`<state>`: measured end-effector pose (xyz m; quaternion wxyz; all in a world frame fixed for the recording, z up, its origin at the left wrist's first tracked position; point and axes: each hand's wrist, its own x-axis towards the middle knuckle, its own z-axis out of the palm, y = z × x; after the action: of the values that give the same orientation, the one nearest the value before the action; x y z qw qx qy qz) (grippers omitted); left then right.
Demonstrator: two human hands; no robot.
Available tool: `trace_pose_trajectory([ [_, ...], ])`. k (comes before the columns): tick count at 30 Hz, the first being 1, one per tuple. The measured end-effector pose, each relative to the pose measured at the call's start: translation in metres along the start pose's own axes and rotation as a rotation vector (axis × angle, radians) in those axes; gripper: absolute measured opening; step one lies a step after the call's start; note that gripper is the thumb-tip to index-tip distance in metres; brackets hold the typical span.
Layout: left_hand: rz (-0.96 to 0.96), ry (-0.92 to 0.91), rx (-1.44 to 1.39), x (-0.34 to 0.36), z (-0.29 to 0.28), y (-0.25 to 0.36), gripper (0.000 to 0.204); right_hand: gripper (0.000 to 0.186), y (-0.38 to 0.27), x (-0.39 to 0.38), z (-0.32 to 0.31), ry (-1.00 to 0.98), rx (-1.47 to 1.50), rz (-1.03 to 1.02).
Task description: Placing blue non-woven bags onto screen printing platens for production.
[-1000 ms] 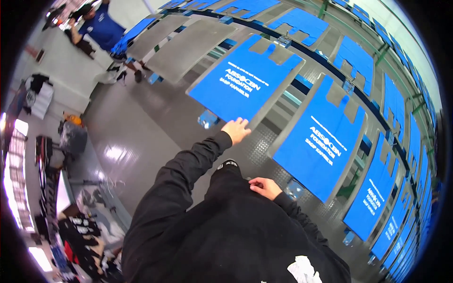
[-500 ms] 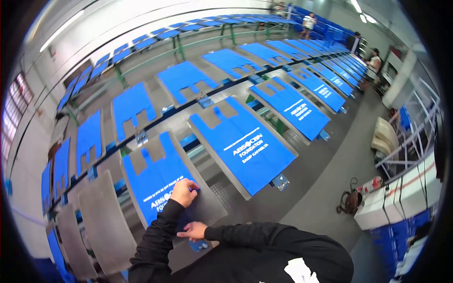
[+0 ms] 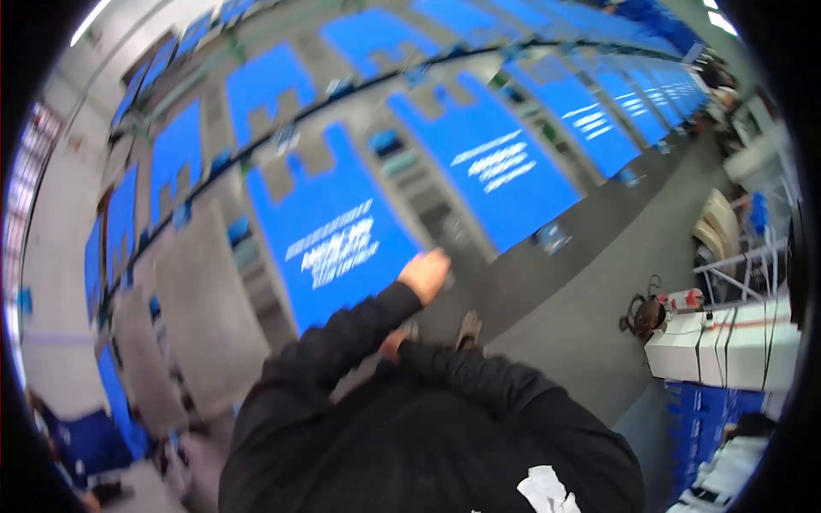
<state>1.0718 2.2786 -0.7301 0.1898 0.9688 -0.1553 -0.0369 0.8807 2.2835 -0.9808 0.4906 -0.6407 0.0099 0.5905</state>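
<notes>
A blue flat bag [image 3: 342, 231] with cut-out handles and white print lies on a grey board in front of me. My left hand [image 3: 425, 275] is closed at the bag's lower right corner, its fingers curled on the edge and softened by motion blur. Close to my body, below the left wrist, is my right hand [image 3: 393, 344]. Sleeve and shadow cover most of it, so its fingers do not show. Another printed blue bag [image 3: 492, 162] rests on the board to the right. To the left stands a bare grey board [image 3: 205, 299].
More boards with blue bags [image 3: 577, 111] run in rows toward the far right. A grey floor aisle [image 3: 564, 299] passes on the right, beside a strapped white box [image 3: 727, 350] and a metal frame [image 3: 744, 265]. My feet [image 3: 469, 329] show below the boards.
The view has swung, placing the boards higher and further right. My left hand has moved from the bag's printed area to its lower right corner. My right hand has drawn closer to my body.
</notes>
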Motion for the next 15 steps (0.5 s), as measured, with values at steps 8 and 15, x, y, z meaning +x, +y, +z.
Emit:
trace_pose_trajectory([
  [8, -0.082, -0.004, -0.075, -0.006, 0.01, -0.008, 0.013, 0.05, -0.109, -0.106, -0.048, -0.156, 0.333, -0.175],
  [15, 0.054, -0.093, -0.07, 0.0, -0.043, -0.033, 0.025, 0.022, -0.121, -0.115, -0.044, 0.19, -0.499, -0.866],
])
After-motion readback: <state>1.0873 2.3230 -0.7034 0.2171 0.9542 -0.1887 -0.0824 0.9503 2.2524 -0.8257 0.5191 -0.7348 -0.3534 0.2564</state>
